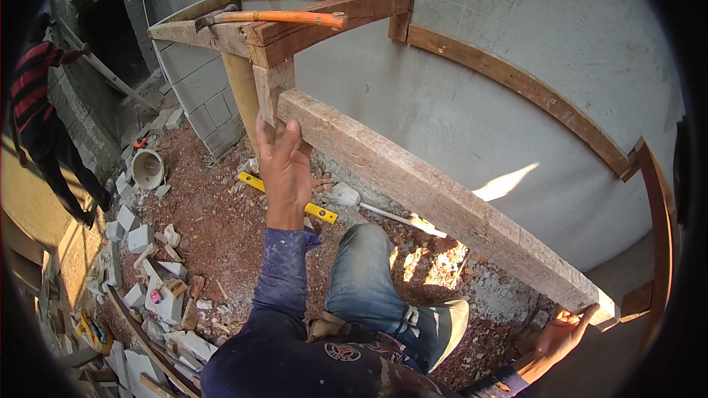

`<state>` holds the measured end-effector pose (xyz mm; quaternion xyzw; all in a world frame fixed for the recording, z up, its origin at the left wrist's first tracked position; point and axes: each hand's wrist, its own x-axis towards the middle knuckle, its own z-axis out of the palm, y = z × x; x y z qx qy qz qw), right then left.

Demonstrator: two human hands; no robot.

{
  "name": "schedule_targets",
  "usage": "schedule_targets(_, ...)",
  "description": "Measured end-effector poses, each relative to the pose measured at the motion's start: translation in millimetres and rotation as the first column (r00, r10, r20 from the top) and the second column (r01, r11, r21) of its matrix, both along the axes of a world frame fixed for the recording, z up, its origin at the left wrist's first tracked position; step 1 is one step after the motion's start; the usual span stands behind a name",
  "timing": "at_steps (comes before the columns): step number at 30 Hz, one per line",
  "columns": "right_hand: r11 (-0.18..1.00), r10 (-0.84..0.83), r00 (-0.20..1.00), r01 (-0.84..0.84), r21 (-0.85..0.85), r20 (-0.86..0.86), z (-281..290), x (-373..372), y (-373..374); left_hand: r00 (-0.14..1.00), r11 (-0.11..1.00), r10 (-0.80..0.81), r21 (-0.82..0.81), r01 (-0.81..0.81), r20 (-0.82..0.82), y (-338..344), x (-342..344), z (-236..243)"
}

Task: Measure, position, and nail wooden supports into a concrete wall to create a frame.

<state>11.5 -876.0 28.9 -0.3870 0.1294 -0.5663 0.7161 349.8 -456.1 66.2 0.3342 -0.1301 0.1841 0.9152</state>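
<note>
A long, rough wooden beam slants across in front of me, its left end up against the short post of a wooden frame. At that end my left hand is raised, thumb and fingers closed about the beam's lower edge beside the post; some fingers are hidden. My right hand grips the beam's lower right end from beneath, with the thumb up along its end. On top of the frame lies a hammer with an orange handle.
Wooden rails run along the grey wall. Below lie a yellow spirit level, a shovel and a bucket. Broken blocks and wood scraps litter the left. Another person stands far left holding a long pole.
</note>
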Motion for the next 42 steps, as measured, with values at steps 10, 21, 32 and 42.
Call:
schedule_targets(10,0.998,-0.059,0.998,0.06,-0.037,0.013,19.6,-12.7,-8.6,0.997,0.998,0.052,0.022,-0.053,0.049,-16.3,-4.3,1.1)
schedule_targets(21,0.987,-0.162,0.987,0.162,-0.01,-0.008,32.9,-26.2,9.4,0.996,0.996,-0.073,-0.039,0.075,0.042,-36.9,14.5,-7.5)
schedule_targets(32,0.998,0.028,0.997,-0.023,-0.063,0.07,42.8,-2.3,18.9,0.991,0.979,0.119,0.159,-0.127,0.058,-2.0,38.0,-16.5)
schedule_targets(42,0.984,0.125,0.989,-0.112,-0.142,0.08,33.4,15.1,7.5,0.715,0.32,0.273,0.64,-0.699,0.644,110.6,186.8,-142.5)
